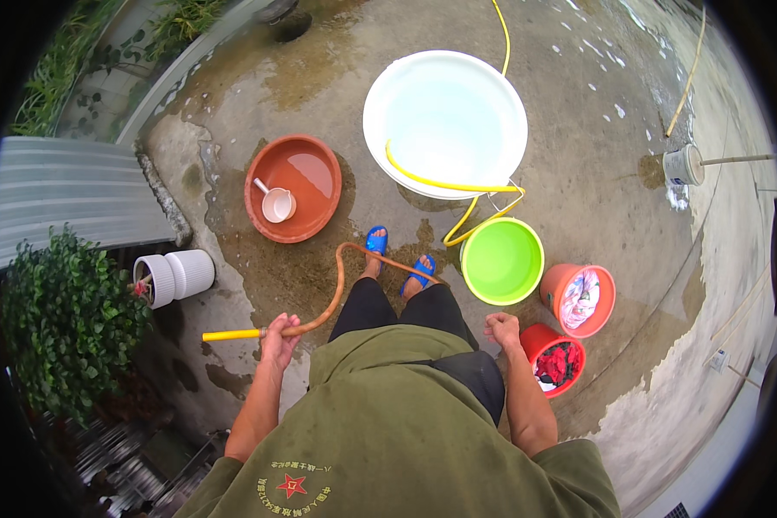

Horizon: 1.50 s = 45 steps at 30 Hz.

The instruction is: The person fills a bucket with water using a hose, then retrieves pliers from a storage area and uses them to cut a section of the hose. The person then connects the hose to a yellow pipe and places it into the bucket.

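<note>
My left hand grips an orange-brown hose close to its yellow end piece, which points left. From that hand the hose bends up and over, then runs right toward my feet. My right hand hangs at my side with its fingers curled in and nothing seen in it. Near it stand a lime-green bucket of water, a red bucket with red, black and white cloth, and an orange-red bucket with pale patterned cloth.
Ahead sits a big white tub of water, a yellow hose over its rim. A brown basin holds water and a white dipper. White pots lie beside a leafy bush. A white bucket is far right. The concrete is wet.
</note>
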{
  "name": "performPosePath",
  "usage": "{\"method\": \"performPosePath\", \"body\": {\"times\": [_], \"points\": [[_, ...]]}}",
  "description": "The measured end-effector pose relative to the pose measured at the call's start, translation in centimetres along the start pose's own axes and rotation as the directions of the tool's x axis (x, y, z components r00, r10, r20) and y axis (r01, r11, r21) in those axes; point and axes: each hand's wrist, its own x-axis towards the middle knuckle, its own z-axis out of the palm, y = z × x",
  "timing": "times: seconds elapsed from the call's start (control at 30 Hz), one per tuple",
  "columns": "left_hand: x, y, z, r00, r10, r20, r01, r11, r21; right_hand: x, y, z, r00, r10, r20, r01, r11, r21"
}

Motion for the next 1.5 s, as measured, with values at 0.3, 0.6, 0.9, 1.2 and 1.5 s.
{"method": "performPosePath", "body": {"times": [0.3, 0.6, 0.9, 1.2, 1.5], "points": [[-0.2, -0.8, -1.0, 1.000, 0.011, 0.008, -0.010, 1.000, -0.021, 0.6, 0.4, 0.1, 1.000, -0.023, -0.002, 0.023, 1.000, -0.017], [-3.4, 0.7, 0.3, 0.996, 0.075, 0.049, -0.074, 0.997, -0.020, 1.0, 1.3, -0.1, 0.999, -0.040, 0.013, 0.041, 0.996, -0.077], [-8.5, 6.8, 3.1, 0.970, 0.241, 0.037, -0.235, 0.963, -0.130, 0.4, -2.5, 2.0, 0.996, -0.084, 0.025, 0.087, 0.979, -0.183], [-16.7, 14.1, -0.2, 0.855, 0.394, 0.338, -0.205, 0.854, -0.478, -8.8, -19.1, 14.2, 0.656, -0.594, 0.466, 0.754, 0.498, -0.428], [-18.1, 18.4, -7.0, 0.826, 0.510, 0.239, -0.240, 0.703, -0.669, -19.7, -26.6, 30.5, 0.114, -0.701, 0.704, 0.967, -0.086, -0.242]]}}
